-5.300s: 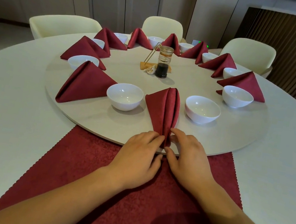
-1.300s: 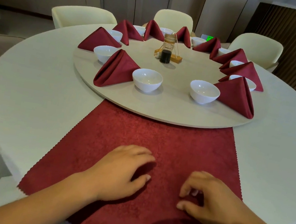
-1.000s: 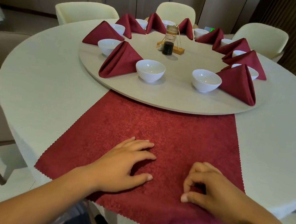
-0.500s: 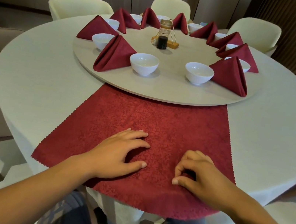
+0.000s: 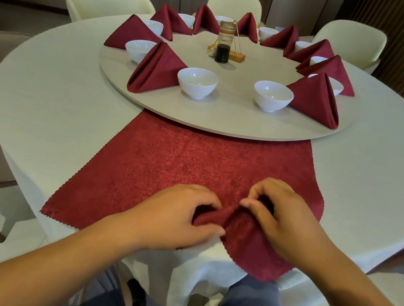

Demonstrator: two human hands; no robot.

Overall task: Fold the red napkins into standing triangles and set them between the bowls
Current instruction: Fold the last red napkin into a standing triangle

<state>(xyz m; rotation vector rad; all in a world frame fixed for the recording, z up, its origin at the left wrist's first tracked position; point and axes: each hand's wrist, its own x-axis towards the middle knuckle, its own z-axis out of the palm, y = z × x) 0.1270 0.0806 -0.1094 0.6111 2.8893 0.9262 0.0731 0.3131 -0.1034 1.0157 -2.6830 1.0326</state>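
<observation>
The napkin [image 5: 182, 155], a flat sheet of dark red cloth with a mottled weave and zigzag-cut edges, lies on the table [image 5: 44, 106] at 6 o'clock. Its far edge meets the rim of the turntable [image 5: 226, 129]. Its near right corner hangs over the table's edge.

The left hand [image 5: 174, 218] has its fingers curled into a bunched ridge of the cloth near the table edge. The right hand [image 5: 283, 218], just beside it, pinches the same raised fold between thumb and bent fingers. How much cloth the left hand has gathered is hard to tell, as its own knuckles cover the spot.

The table is round, under a pale, finely ribbed cloth. The turntable is a thin, matte beige disc. Round its rim, glossy white bowls [image 5: 196, 83] alternate with folded napkins [image 5: 155, 71], each a puffed, standing triangle. The two nearest bowls sit at about 7 and 5 o'clock, with bare disc between them at 6.

At the centre stands a glass bottle [image 5: 224, 42] of dark liquid beside a small wooden block [image 5: 237, 57]. Rounded cream chairs [image 5: 108, 4] ring the far side.
</observation>
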